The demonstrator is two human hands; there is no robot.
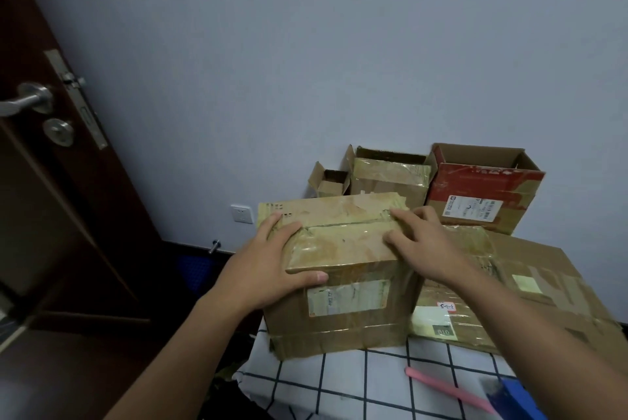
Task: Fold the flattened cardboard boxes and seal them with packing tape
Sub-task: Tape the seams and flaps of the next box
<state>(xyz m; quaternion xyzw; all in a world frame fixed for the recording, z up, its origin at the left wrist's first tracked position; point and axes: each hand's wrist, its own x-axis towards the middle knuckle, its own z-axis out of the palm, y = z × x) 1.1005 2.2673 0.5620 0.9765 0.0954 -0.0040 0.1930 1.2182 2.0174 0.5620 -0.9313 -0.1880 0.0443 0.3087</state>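
— Cardboard box [343,270] at frame centre, on the checked cloth [356,382]: both flaps are lying closed?
— Yes; left hand [272,260] is gripping its corner, right hand [421,246] pressing flat-fingered. Probably taping the seam next; no tape roll visible.

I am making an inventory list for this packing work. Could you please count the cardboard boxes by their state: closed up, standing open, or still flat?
Closed up, held by both hands: 1, the brown box
Standing open at the wall: 3, the small box, the taped box, the red box
Still flat on the table: at least 1, the flattened cardboard
Total: 5
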